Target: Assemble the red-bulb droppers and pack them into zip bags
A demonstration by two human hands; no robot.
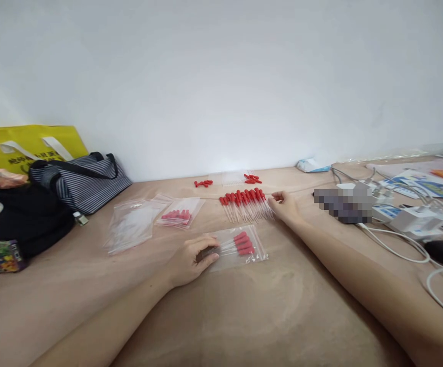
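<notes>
My left hand is closed on the left end of a clear zip bag, thumb and fingers at its edge. Several red-topped clear droppers lie inside that bag. Behind it, a row of red-topped droppers lies side by side, red ends toward the wall. My right hand is at the right end of this row, fingers curled beside the last dropper; whether it grips one is too small to tell. Left of the row, a filled bag of red-topped pieces lies beside a stack of flat clear bags.
Loose red pieces and more red pieces lie near the wall. Striped bag, black bag and yellow bag stand left. White chargers, cables and a tissue pack are right.
</notes>
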